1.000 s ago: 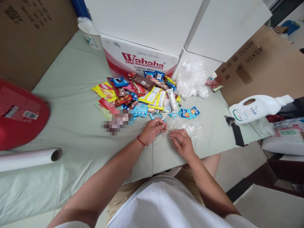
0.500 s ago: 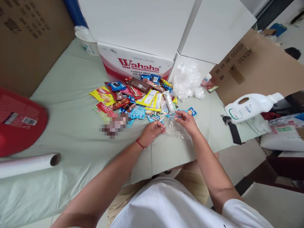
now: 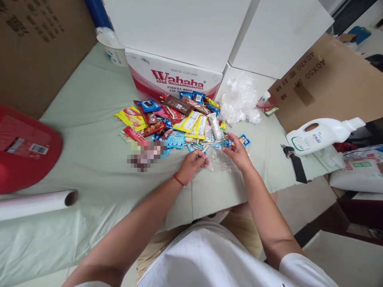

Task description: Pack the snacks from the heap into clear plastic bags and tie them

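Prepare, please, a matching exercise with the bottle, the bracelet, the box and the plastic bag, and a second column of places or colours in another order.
1. bottle
2. bracelet
3. box
4. plastic bag

A. behind the snacks
B. transparent, by the right hand
C. white, with a handle
D. red, around the wrist of the left hand

Pairs: 1-C, 2-D, 3-A, 4-B

Left hand (image 3: 192,164) and right hand (image 3: 238,153) pinching clear bag (image 3: 218,159) between them; snack packets (image 3: 188,122) lying piled just beyond on green cloth (image 3: 92,115), Wahaha box (image 3: 143,69) standing behind, white bottle (image 3: 318,137) sitting off right.
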The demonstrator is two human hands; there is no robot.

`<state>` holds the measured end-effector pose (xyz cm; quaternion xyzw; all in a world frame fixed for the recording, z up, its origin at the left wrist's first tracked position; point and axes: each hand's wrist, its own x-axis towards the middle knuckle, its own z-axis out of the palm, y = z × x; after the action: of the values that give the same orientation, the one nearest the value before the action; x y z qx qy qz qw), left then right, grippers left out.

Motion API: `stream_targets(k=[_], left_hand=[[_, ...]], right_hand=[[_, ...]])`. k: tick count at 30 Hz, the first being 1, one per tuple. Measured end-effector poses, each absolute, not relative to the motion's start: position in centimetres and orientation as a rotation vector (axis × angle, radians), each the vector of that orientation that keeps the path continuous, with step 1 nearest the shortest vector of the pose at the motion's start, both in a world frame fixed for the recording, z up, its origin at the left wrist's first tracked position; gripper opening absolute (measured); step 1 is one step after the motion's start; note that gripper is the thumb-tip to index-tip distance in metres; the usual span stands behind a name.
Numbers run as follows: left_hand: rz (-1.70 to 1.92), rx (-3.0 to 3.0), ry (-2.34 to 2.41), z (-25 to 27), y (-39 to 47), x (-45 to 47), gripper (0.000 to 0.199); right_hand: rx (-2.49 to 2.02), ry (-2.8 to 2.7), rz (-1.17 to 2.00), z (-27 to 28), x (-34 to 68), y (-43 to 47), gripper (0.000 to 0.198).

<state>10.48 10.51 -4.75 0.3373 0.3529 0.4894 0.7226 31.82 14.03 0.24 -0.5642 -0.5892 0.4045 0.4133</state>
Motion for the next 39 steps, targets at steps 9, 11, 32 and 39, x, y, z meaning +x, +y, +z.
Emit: stream_targets(k=[9,11,32,39], left_hand=[[1.079,0.868,0.824,-4.6,10.5,10.5,0.035],[1.085,0.88,0.848,-4.8,10.6,10.6,0.034],[1.164,1.007,1.107,-4.8,10.6,10.6,0.019],[1.21,0.994,1.242,-5.6,10.9,10.9,0.014]], right_hand=[[-1.394,-1.479,1.268,-0.3,30.3,15.7,0.031],[-1.386,-1.459,1.221,-0.3,30.5,15.1,0.03],[-1.325,-2.04,0.38,1.7,33.3,6.1,0.01],[-1.181,-2.275,0.149,1.3,33.1,-0.3,0.016]])
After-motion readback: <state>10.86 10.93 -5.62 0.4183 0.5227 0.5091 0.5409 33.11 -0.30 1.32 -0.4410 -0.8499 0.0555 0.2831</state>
